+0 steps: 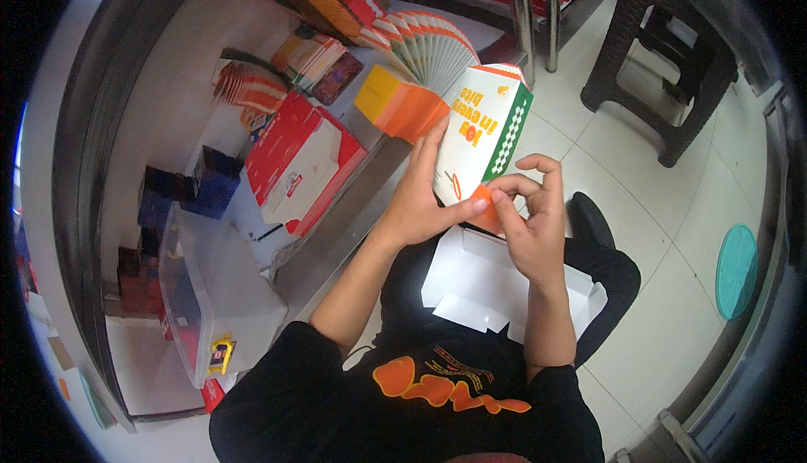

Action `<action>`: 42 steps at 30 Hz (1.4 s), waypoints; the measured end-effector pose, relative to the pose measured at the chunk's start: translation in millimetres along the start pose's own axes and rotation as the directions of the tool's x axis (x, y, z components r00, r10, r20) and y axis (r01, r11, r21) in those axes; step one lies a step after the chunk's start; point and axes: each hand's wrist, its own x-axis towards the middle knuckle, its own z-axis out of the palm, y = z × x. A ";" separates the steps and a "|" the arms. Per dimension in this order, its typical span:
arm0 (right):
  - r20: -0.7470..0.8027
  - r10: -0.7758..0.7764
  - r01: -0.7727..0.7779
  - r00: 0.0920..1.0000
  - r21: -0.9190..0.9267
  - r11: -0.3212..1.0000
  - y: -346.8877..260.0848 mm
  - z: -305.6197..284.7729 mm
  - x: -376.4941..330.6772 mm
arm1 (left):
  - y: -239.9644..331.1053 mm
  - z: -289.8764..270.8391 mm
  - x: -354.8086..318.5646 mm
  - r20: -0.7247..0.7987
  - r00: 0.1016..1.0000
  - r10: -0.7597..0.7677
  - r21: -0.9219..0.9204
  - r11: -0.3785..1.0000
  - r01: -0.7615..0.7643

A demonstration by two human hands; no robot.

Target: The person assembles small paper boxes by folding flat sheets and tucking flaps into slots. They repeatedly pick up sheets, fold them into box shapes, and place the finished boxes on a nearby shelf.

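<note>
My left hand [414, 202] grips a paper food carton [472, 131] along its left side, thumb across its near end. The carton has a white face, a green side with a white checker pattern, and orange edges. At its near end, my right hand [536, 223] pinches the orange flap between thumb and forefinger, the other fingers loosely curled. Below the hands, an unfolded white cardboard box [471, 274] lies across my lap, partly covered by my right forearm. Just beyond my left hand sits an orange and yellow carton [395, 102].
A fan of flat cartons [429, 47] stands behind the orange one. On the shelf to the left are a red and white box [298, 169] and a clear plastic bin [223, 295]. A dark plastic stool [618, 68] and a teal round lid [735, 271] are at the right.
</note>
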 end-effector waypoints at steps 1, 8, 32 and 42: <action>0.019 0.092 -0.094 0.996 0.109 0.990 -0.5 -0.6 -1.5 | -1.1 1.2 -0.4 0.010 0.999 0.032 0.023 0.999 -0.032; -0.107 -0.263 0.218 0.959 -0.319 0.922 -5.5 -10.1 16.1 | -6.5 -2.8 5.4 -0.143 0.972 -0.186 -0.667 0.744 0.044; -0.324 -0.514 0.335 0.794 -0.472 0.815 -4.7 -17.6 13.0 | 52.7 43.0 10.3 -0.194 0.961 0.198 0.005 0.980 -0.201; -0.119 -0.514 0.336 0.849 -0.630 0.700 10.7 12.5 6.2 | 50.1 44.0 11.6 -0.253 0.967 -0.034 -0.392 0.917 -0.071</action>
